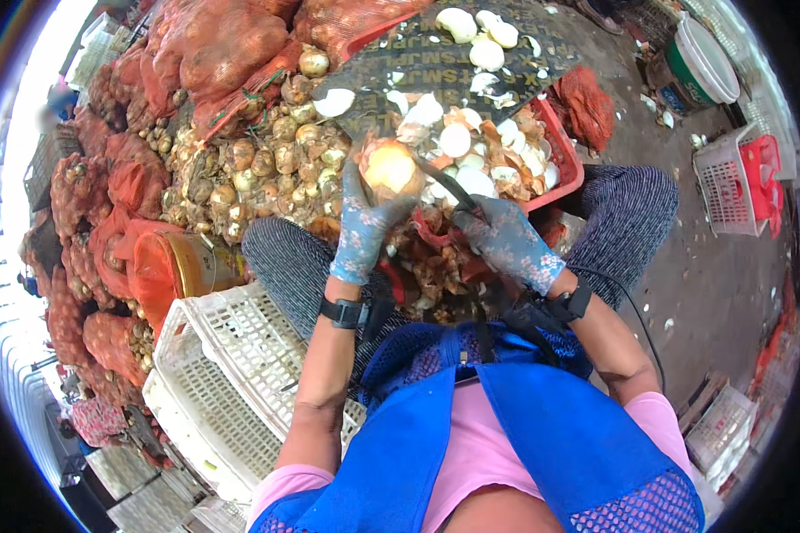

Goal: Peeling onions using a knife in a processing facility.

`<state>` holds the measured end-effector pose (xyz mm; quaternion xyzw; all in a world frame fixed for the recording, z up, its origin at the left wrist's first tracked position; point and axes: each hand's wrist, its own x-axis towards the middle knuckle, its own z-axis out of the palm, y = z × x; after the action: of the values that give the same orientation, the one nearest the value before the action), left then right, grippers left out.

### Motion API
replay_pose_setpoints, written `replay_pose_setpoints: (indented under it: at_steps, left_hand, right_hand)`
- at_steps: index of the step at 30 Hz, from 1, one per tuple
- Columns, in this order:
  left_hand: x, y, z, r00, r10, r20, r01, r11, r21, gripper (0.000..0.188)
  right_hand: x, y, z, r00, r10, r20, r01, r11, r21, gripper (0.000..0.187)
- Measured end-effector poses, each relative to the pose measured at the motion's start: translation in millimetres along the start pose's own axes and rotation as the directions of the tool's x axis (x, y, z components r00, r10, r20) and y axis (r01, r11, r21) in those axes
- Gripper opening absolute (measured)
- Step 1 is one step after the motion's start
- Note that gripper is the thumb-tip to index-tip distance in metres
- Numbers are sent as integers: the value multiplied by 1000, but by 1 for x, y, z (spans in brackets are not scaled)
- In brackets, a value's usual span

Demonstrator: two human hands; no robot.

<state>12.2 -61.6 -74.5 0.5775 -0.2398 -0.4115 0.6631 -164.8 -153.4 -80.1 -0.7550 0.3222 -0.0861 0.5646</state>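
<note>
My left hand (364,222), in a blue flowered glove, is closed around a large onion (391,169), partly peeled, with a pale yellowish face turned up. My right hand (505,235), gloved alike, grips a knife (452,185) with a dark handle. Its tip end reaches to the onion's right side; whether it touches the skin I cannot tell. Behind the hands, a red crate (556,147) holds peeled white onions (476,181) and loose brown skins. More onion skins (444,266) lie between my knees, below the hands.
Unpeeled onions (267,160) are heaped at the left, beside red mesh sacks (213,53). A white plastic crate (240,355) and a yellow bucket (209,266) stand by my left leg. White buckets (707,62) and a basket (724,182) stand far right. A cable (636,306) runs past my right leg.
</note>
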Motion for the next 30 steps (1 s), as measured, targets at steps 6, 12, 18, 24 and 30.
replay_pose_setpoints:
  at_steps: [6,12,18,24,30]
  left_hand:
    - [10,-1,0,850,527,18,-478,755,448,104]
    - [-7,48,3,941,338,-27,-319,911,262,81]
    - [-24,42,-32,995,-96,14,97,973,-207,53]
    - [-19,54,-4,950,-170,261,288,798,-529,56]
    - [-29,38,8,998,61,9,-54,930,-363,75]
  right_hand:
    - [-14,-47,-9,999,32,17,-33,998,58,23]
    - [-17,-44,5,955,-260,-145,244,962,-123,20]
    - [-8,-29,-3,938,-344,-44,329,923,-197,19]
    - [-2,-33,-19,889,-456,-43,393,808,-440,14]
    - [-7,-42,-21,917,-395,-53,348,859,-375,12]
